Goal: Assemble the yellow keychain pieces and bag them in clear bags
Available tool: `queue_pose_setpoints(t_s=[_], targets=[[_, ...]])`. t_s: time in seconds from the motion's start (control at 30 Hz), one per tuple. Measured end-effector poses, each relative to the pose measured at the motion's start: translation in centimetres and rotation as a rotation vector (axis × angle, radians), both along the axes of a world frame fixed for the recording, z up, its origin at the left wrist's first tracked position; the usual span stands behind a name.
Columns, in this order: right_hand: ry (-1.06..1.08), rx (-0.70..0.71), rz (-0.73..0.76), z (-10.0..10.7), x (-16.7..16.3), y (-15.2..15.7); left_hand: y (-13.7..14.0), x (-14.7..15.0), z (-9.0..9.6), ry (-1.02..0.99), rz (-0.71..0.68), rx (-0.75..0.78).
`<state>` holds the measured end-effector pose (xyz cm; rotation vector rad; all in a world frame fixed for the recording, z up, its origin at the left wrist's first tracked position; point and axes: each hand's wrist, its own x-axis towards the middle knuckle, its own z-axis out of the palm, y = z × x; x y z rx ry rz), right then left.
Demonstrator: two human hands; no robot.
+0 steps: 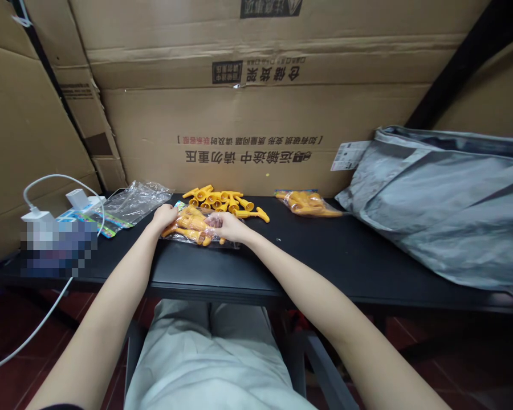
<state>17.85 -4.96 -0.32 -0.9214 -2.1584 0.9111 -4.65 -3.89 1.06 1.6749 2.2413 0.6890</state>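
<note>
A clear plastic bag [232,244] with several yellow-orange, horn-shaped plastic pieces [192,219] in it lies near the front of the black table. My left hand [166,216] is closed on the bag's left end, by a colourful header strip. At the right end, my right hand [228,226] has its fingers curled against the bag and the pieces. Whether those fingertips are inside the bag or outside it, I cannot tell. Just behind my hands is a loose pile of the same yellow pieces [216,197], with open cup-like ends.
Flat clear bags [139,199] with colourful strips lie at left, beside a white charger [38,225] and its cable [60,296]. A filled bag of yellow pieces [305,204] sits back right. A grey fabric bag [444,210] takes up the right side. Cardboard [222,114] walls the back.
</note>
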Motion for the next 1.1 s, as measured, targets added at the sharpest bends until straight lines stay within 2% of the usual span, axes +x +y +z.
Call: queue_pose_setpoints(t_s=[0.17,0.37,0.53,0.67,0.8,0.87,1.0,1.1], targets=[[-0.008,0.018,0.041,0.1,0.0,-0.1,0.0,0.0,-0.1,-0.141,-0.015,0.01],[-0.038,0.145,-0.077,-0.2,-0.5,-0.2,0.3,-0.2,-0.4,-0.213,-0.02,0.046],[0.056,0.056,0.023,-0.7,-1.3,-0.2,0.3,-0.3,-0.7,-0.259,-0.028,0.053],[0.151,0.083,-0.021,-1.1,-2.1,-0.3,0.2,-0.1,-0.3,-0.139,-0.004,0.082],[0.144,0.117,-0.027,-1.1,-2.6,-0.4,-0.1,0.5,0.3,0.038,0.023,0.216],[0.12,0.122,-0.026,-0.9,-2.5,-0.5,-0.3,0.8,0.5,0.076,-0.02,0.293],[-0.019,0.235,-0.073,0.0,-1.8,-0.8,-0.4,1.2,0.1,0.159,-0.149,0.345],[-0.197,0.317,-0.183,0.9,-1.1,-1.1,-0.3,1.4,-0.3,0.142,-0.141,0.283]])
